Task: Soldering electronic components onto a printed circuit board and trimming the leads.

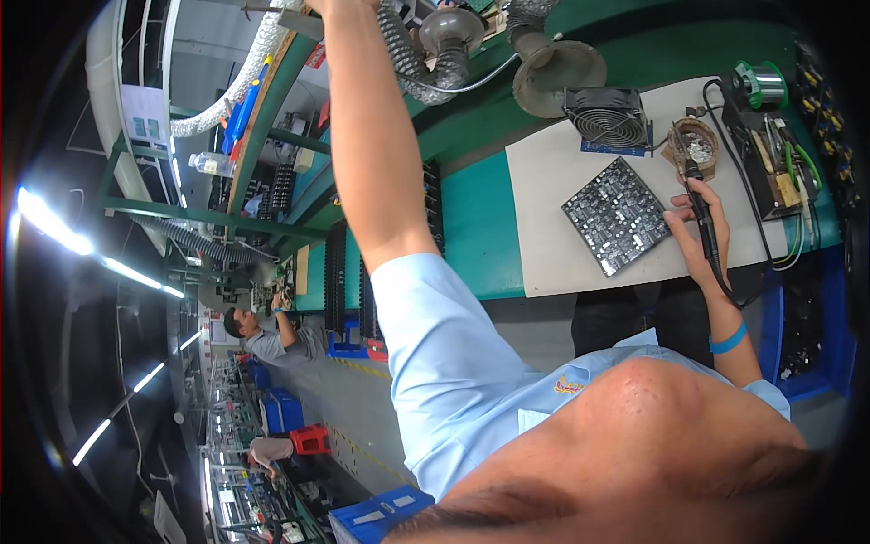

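My right hand [696, 247], with a blue band at the wrist, is closed around a soldering iron [701, 218]. The iron's tip end reaches a round tin [713, 163] of silvery bits. Beside that hand, a dark square circuit board [616, 218] packed with small parts lies on a pale sheet [548, 227]. The fingertips come close to the board's right corner. My left arm stretches far up past the bench, and the left hand [343, 4] is mostly cut off by the top edge, its fingers hidden.
A black fan [609, 118] stands behind the board. To the right are a solder spool [766, 86] and a black holder [770, 168] with tools. Fume funnels [559, 77] hang above. A bottle [211, 163] sits on the shelf. A co-worker [272, 343] works farther along the bench.
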### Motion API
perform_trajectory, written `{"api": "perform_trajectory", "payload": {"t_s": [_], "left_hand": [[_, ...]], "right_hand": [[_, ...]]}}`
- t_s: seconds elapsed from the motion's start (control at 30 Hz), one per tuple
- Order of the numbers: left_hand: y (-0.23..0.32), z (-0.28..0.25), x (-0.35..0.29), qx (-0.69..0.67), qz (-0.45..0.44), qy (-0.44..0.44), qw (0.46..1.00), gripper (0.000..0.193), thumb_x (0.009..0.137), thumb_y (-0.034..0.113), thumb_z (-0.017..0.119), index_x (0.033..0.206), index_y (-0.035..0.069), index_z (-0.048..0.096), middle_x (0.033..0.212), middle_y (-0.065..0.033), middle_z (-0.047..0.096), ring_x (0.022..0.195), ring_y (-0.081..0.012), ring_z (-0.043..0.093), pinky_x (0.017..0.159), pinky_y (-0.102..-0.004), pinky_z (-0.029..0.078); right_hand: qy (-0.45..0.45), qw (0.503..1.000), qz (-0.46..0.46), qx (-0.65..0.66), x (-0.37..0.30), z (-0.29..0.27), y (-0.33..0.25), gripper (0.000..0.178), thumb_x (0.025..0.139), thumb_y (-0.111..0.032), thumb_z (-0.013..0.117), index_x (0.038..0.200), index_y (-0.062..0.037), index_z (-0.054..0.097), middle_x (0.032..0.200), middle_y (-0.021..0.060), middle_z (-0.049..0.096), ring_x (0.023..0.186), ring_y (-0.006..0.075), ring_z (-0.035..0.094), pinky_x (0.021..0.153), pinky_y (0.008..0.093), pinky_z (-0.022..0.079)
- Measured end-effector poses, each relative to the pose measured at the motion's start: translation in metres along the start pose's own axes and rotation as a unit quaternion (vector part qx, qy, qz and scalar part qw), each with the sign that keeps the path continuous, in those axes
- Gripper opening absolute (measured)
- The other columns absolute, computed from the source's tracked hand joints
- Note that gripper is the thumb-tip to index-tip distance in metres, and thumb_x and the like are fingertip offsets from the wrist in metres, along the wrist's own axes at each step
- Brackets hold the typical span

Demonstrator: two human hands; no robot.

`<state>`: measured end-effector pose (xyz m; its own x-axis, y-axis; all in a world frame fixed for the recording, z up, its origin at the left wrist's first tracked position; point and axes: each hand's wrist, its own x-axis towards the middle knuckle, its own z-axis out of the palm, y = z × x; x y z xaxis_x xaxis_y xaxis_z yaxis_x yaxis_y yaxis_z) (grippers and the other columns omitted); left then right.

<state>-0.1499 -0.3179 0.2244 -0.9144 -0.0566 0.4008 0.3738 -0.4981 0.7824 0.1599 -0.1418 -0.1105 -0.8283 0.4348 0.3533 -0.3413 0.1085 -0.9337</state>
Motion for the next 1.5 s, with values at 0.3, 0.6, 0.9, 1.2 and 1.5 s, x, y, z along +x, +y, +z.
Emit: {"api": "perform_trajectory", "payload": {"t_s": [0.3,0.6,0.9,1.2,1.5], "left_hand": [[-0.032,-0.002,-0.016,-0.033,-0.019,-0.029,0.999,0.029,0.104,0.034,0.054,0.102,0.005,0.057,0.081,-0.0066,0.064,0.068,-0.0157,0.066,0.056,-0.0236,0.054],[-0.036,-0.016,-0.034,-0.043,0.000,-0.055,0.998,0.029,0.104,0.032,0.054,0.106,0.003,0.053,0.087,-0.0097,0.064,0.072,-0.0178,0.068,0.059,-0.0253,0.056],[-0.051,-0.009,-0.035,-0.061,0.028,-0.099,0.993,0.030,0.105,0.030,0.054,0.111,0.001,0.050,0.093,-0.0128,0.064,0.075,-0.0200,0.070,0.062,-0.0269,0.058],[-0.033,-0.004,-0.030,-0.062,0.096,-0.135,0.984,0.032,0.105,0.029,0.053,0.114,-0.001,0.047,0.097,-0.0148,0.064,0.081,-0.0222,0.071,0.068,-0.0289,0.060],[-0.045,0.013,-0.036,-0.050,0.061,-0.127,0.989,0.036,0.105,0.031,0.051,0.113,-0.004,0.047,0.098,-0.0148,0.064,0.089,-0.0243,0.071,0.079,-0.0307,0.062]], "right_hand": [[-0.002,1.000,-0.022,-0.004,0.001,-0.001,0.002,0.057,0.080,0.005,0.071,0.133,-0.0039,0.053,0.124,0.0114,0.065,0.092,0.0175,0.063,0.076,0.0271,0.051],[-0.012,1.000,-0.021,-0.005,-0.006,0.000,0.002,0.057,0.081,0.007,0.068,0.135,-0.0020,0.050,0.126,0.0141,0.063,0.093,0.0174,0.061,0.076,0.0264,0.051],[0.015,0.999,-0.033,-0.006,-0.003,0.004,0.003,0.055,0.081,0.004,0.070,0.133,-0.0035,0.053,0.118,0.0117,0.066,0.089,0.0173,0.062,0.075,0.0275,0.051],[-0.002,1.000,-0.026,0.013,-0.005,0.009,0.001,0.054,0.080,0.003,0.070,0.131,-0.0028,0.054,0.113,0.0121,0.066,0.086,0.0173,0.061,0.073,0.0281,0.050],[0.024,1.000,-0.015,0.011,-0.009,0.002,-0.006,0.053,0.080,0.002,0.070,0.130,-0.0025,0.054,0.114,0.0119,0.066,0.085,0.0172,0.061,0.073,0.0284,0.051]]}}
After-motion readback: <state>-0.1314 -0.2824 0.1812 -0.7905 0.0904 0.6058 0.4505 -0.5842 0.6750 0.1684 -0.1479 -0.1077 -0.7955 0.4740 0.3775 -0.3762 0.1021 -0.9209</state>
